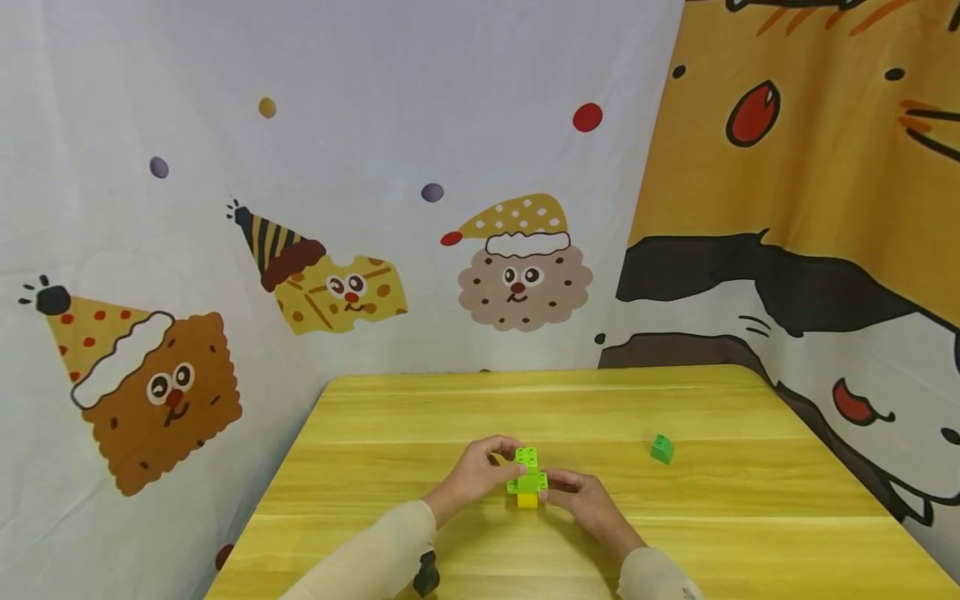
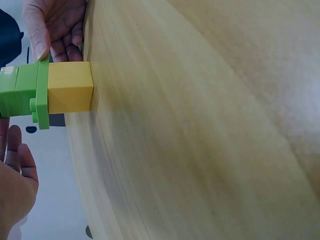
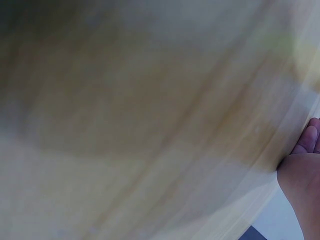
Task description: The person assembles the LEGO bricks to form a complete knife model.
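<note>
A small tower of toy building bricks stands upright on the table, between both hands. Its base is a yellow brick (image 2: 70, 87), with a wider flat green brick (image 2: 43, 95) on top of it and light green bricks (image 1: 527, 457) stacked above. From the left, my left hand (image 1: 483, 467) pinches the upper green bricks, thumb in front and fingers behind. My right hand (image 1: 588, 502) grips the right end of the wide green brick, its thumb at that edge in the left wrist view. Only part of the right hand (image 3: 300, 175) shows at the edge of the right wrist view.
A loose darker green brick (image 1: 662, 449) lies on the wooden table (image 1: 420, 408), to the right and farther back than the tower. A cloth (image 1: 420, 75) printed with cartoon figures hangs behind the table. A small dark object (image 1: 426, 573) shows beneath the left sleeve.
</note>
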Tool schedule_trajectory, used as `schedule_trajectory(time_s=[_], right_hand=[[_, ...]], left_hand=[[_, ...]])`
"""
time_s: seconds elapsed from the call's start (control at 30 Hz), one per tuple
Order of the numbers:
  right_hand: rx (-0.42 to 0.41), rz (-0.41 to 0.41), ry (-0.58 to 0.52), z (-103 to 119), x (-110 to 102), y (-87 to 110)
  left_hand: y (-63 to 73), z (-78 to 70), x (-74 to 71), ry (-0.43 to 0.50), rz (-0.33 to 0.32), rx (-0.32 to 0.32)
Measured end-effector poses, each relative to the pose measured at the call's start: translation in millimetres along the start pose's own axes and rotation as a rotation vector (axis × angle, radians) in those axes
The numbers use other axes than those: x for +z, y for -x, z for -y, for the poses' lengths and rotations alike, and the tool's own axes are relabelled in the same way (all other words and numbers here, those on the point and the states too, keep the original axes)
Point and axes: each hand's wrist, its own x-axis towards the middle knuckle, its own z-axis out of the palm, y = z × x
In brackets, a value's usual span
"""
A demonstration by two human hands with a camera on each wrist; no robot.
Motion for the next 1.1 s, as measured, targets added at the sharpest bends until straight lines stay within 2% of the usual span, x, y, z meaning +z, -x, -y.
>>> schedule_trajectory(time_s=[0.13,0.33,0.43,0.57,1.1], right_hand=[[-0.001,0.001,0.004,-0.7,1.1,-0.1],[0.004,-0.002,0.016,-1.1,0.4,-0.4],[0.005,-0.008,0.028,-1.2,0.4,-0.5],[0.005,-0.010,0.036,-2.2,0.7,-1.1],[-0.006,0.005,0.029,-1.5,-0.2,-1.0]], left_hand=[[2.5,-4.8,0.9,-0.008,-0.004,0.011],[10.4,-26.0,-2.1,0.015,0.003,0.023],[12.4,-31.6,-2.5,0.021,-0.004,0.040],[12.5,-31.6,-0.8,0.022,-0.016,0.051],[9.2,-27.2,0.9,0.027,-0.022,0.026]])
